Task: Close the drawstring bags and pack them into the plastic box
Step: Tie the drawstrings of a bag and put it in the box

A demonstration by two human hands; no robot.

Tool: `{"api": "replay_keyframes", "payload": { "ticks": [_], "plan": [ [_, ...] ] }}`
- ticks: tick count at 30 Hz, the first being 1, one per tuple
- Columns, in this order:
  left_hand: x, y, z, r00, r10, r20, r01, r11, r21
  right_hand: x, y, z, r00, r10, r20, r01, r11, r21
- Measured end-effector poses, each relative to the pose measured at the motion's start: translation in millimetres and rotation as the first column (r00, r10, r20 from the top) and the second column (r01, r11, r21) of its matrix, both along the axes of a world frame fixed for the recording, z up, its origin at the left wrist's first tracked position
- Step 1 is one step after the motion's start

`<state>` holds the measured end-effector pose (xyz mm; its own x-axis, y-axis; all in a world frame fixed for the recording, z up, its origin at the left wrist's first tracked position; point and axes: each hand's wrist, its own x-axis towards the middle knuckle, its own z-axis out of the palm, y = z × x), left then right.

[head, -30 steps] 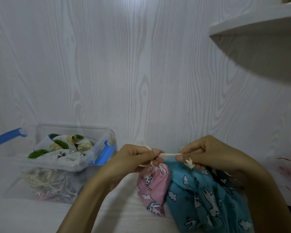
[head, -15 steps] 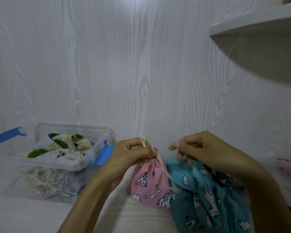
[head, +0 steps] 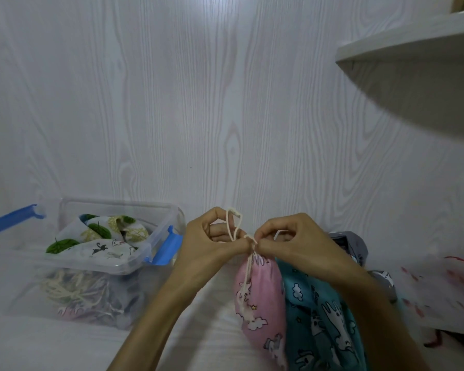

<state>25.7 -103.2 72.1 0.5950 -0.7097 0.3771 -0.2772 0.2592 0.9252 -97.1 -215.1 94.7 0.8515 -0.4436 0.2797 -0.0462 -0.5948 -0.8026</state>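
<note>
A small pink drawstring bag (head: 260,298) with a unicorn print hangs below my two hands, its mouth gathered tight. My left hand (head: 209,242) pinches the cream drawstring (head: 235,223) at the bag's neck, and a loop of cord rises above its fingers. My right hand (head: 289,239) pinches the same cord right beside it, fingertips almost touching. A clear plastic box (head: 156,236) with blue latches stands to the left, holding several patterned bags. A teal bag (head: 322,319) with a rabbit print lies against the pink one on the right.
A grey patterned bag (head: 356,245) lies behind my right wrist. White cloth with red marks (head: 445,290) lies at the far right. A white shelf (head: 413,44) juts out above on the right. The wood-grain wall stands close behind everything.
My hands have come together at the pink bag's neck. The cord that was pulled sideways now forms a loop above my left hand. The bag has swung from tilted to hanging straight.
</note>
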Motion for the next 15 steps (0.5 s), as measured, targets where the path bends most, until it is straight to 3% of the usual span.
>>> {"api": "replay_keyframes", "payload": {
  "ticks": [5, 11, 15],
  "plan": [
    [1.0, 1.2, 1.9, 0.994, 0.105, -0.010, -0.105, 0.991, -0.082, -2.9, -2.2, 0.1, 0.999, 0.026, 0.019, -0.026, 0.999, 0.038],
    [4.1, -0.9, -1.9, 0.983, 0.155, 0.094, -0.152, 0.988, -0.041, -3.7, -8.2, 0.5, 0.998, -0.001, -0.056, 0.011, 0.984, 0.181],
    [6.1, -2.5, -5.2, 0.985, 0.152, 0.083, -0.148, 0.988, -0.047, -0.4, -5.4, -2.7, 1.000, 0.007, -0.030, -0.001, 0.981, 0.193]
  ]
}}
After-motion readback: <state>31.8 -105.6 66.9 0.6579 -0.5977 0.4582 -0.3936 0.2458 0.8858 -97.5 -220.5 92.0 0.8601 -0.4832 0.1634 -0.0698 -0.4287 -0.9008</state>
